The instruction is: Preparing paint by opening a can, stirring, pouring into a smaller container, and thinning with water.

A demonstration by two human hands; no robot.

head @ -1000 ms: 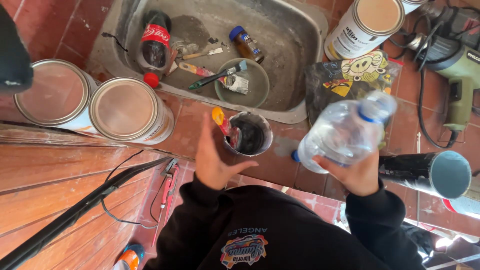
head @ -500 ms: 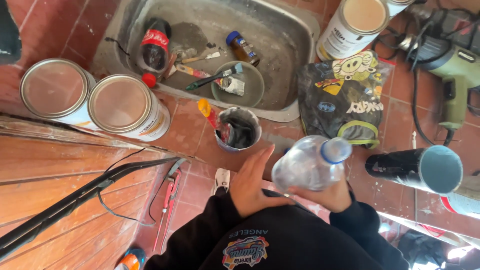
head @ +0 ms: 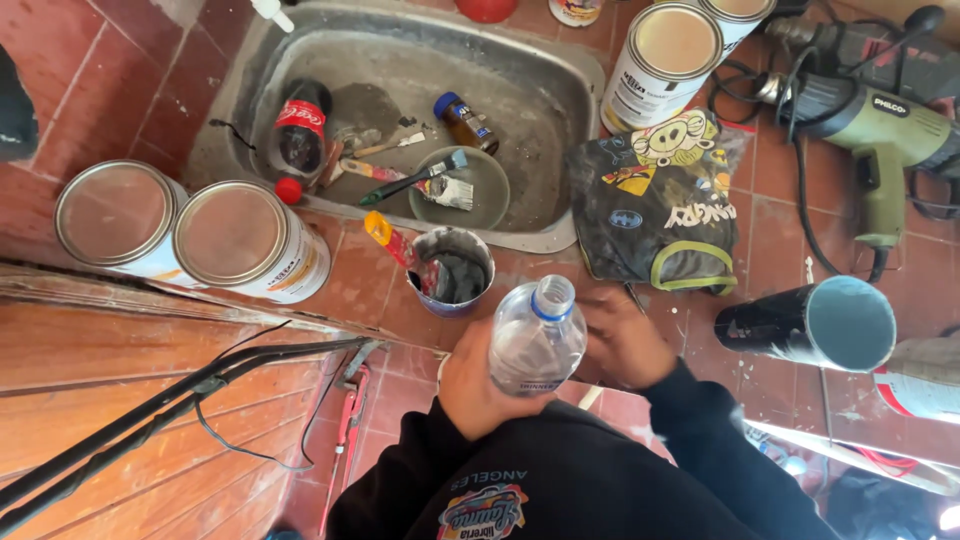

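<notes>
Head view: a clear plastic bottle (head: 535, 340) with a blue neck ring, cap off, is held upright in front of the chest, clamped in the left hand (head: 480, 385) from below and behind. The right hand (head: 625, 340) is placed just beside the bottle, fingers curled; whether anything is pinched in it cannot be told. Just beyond the bottle, a small cup (head: 455, 272) with a brush is seen on the red-tiled counter (head: 770, 200). A grey sink (head: 540, 110) holding a dark soda bottle (head: 295, 135) and a bowl (head: 490, 190) is seen further off. Two lidded paint cans (head: 185, 235) stand left, a drill (head: 875, 125) and a dark pipe (head: 810, 325) lie right.
</notes>
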